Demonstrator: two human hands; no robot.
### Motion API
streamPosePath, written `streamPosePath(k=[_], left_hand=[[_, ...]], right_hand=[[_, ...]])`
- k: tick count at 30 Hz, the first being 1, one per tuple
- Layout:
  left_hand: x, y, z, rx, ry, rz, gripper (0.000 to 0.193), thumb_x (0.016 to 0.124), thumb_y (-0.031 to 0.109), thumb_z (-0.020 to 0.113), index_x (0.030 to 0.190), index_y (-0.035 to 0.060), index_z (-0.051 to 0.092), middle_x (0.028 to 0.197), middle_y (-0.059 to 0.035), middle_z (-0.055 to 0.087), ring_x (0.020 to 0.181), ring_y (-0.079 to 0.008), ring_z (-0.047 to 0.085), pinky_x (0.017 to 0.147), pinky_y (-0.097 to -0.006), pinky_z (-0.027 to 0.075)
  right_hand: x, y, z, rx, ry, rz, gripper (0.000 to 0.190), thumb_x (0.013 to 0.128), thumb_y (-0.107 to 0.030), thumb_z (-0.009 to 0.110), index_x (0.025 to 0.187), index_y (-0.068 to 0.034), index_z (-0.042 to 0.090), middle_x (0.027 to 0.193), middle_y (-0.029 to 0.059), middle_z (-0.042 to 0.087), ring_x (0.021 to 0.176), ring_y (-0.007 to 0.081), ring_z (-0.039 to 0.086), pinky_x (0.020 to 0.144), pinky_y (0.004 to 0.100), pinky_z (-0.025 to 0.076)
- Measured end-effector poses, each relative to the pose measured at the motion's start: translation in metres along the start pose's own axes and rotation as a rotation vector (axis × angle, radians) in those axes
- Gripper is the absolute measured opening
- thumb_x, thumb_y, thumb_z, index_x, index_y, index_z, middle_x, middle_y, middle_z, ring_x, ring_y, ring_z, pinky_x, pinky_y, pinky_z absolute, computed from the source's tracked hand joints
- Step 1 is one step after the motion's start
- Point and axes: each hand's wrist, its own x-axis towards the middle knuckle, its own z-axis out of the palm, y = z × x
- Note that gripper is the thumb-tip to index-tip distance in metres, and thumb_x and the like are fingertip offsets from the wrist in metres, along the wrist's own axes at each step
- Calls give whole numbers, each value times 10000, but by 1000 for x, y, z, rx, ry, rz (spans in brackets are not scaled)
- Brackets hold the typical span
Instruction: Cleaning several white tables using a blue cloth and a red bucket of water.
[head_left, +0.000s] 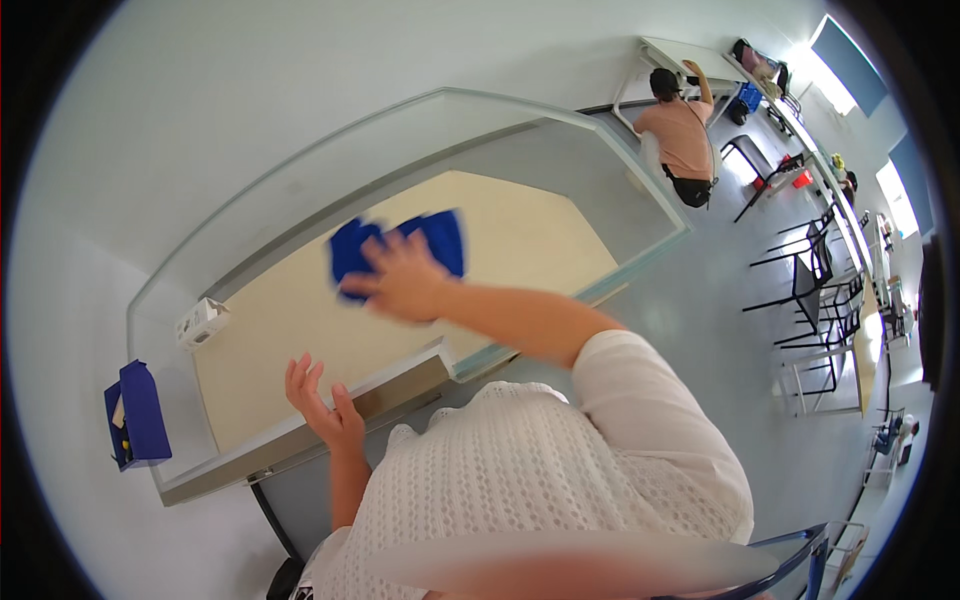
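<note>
My right hand (409, 279) lies over a dark blue cloth (442, 238), its fingers spread across it; both are blurred. Beneath the cloth is the cream-coloured top (517, 217) of a table with angled corners, enclosed by clear glass panels (637, 176). Off the near edge, my left hand (326, 405) is raised with fingers apart and holds nothing. It is close to the pale rail (397, 375) along the table's front.
A small white box (202, 322) stands at the table's left end. Beyond the glass, a blue open box (142, 416) holds small items. A person (679, 142) crouches by a white table (694, 56). Black chairs (806, 292) line the right side.
</note>
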Motion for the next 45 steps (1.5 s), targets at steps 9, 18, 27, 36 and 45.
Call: streamPosePath(k=[9, 18, 27, 36, 45], left_hand=[[3, 2, 1, -124, -22, -50, 340, 857, 173, 473, 1131, -29, 470, 1278, -207, 414, 1236, -400, 305, 1002, -504, 246], [1, 7, 2, -164, -80, 36, 347, 861, 193, 469, 1112, -46, 465, 1278, -208, 406, 1234, -410, 297, 992, -511, 251], [-2, -2, 3, -104, 75, -42, 333, 888, 177, 448, 1141, -38, 473, 1258, -189, 436, 1226, -363, 338, 1009, -468, 260], [-5, 1, 2, 205, 168, -78, 315, 933, 153, 381, 1138, -58, 495, 1248, -183, 450, 1194, -296, 398, 993, -404, 314], [-5, 1, 10, -24, 241, -42, 270, 910, 157, 402, 1050, -29, 538, 1195, -180, 495, 1171, -340, 412, 983, -434, 313]], right_hand=[[-29, -52, 12, 185, 6, -192, 408, 840, -400, 533, 1235, -306, 491, 1399, 112, 333, 1295, 372, 260, 997, 601, 213], [-134, 90, -27, -72, 158, 705, 400, 837, -375, 537, 1224, -280, 507, 1369, 94, 373, 1271, 367, 293, 992, 597, 230], [-234, 231, -57, -193, 191, 1152, 469, 867, -444, 440, 1312, -300, 408, 1416, 118, 318, 1287, 400, 280, 1010, 586, 204], [-215, 275, -57, -229, 154, 1248, 562, 878, -604, 270, 1381, -353, 274, 1424, 227, 240, 1283, 466, 244, 1000, 595, 213], [-78, 125, -19, -187, 87, 525, 522, 860, -394, 469, 1352, -300, 320, 1380, 208, 273, 1236, 440, 299, 957, 614, 270]])
